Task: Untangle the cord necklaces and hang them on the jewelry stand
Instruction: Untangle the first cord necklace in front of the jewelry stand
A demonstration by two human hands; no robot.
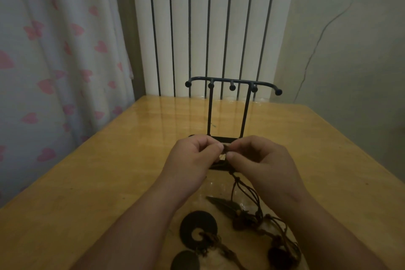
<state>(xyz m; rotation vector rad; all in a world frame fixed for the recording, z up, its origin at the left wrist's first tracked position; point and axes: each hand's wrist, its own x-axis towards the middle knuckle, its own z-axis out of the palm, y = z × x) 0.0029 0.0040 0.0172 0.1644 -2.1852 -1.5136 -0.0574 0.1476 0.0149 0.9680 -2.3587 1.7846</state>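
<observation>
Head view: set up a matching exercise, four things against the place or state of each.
1. jewelry stand
2. ring pendant
3. cord
4. heart-print curtain

A. pinched between left hand and right hand
B. hanging at far left
C. upright, hooks bare
D. lying flat on the table

Pairs: 1-C, 2-D, 3-A, 4-B

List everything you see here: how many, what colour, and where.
Stand: one, black, on the table behind the hands, hooks bare.
Necklaces: tangled, count unclear, brown cords, on the table between the forearms.
Ring pendant: one, black, left of the tangle.
Table: one, yellow wood.
Radiator: one, white, behind the table.
Curtain: one, white with pink hearts, left.
Left hand: pinches the necklaces' upper end.
Right hand: pinches the same spot.
</observation>
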